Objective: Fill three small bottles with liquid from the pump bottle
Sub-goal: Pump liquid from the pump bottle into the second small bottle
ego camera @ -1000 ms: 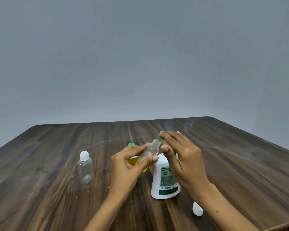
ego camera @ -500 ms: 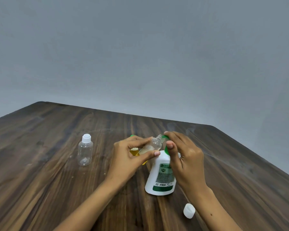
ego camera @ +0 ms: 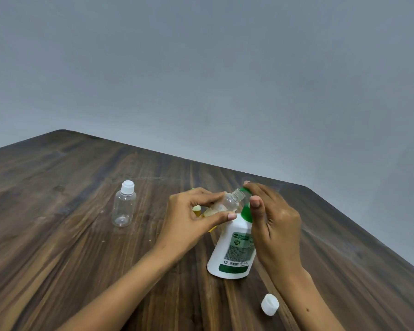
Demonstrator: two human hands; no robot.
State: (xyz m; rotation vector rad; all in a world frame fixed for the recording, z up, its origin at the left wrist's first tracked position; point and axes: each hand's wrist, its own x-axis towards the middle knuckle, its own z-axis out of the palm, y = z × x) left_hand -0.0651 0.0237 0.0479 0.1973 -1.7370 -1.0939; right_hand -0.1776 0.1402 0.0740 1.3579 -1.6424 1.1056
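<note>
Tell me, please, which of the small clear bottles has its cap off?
The small bottle held tilted in the left hand at the green pump; the bottle standing on the table keeps its white cap.

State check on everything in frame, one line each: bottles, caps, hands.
Held small bottle: uncapped, tilted, mouth at pump nozzle, some liquid inside.
Pump bottle: upright on table.
Capped small bottle: upright, looks empty.
Loose white cap: off, lying on table.
Left hand: pinches held bottle.
Right hand: fingers over pump head.
</note>
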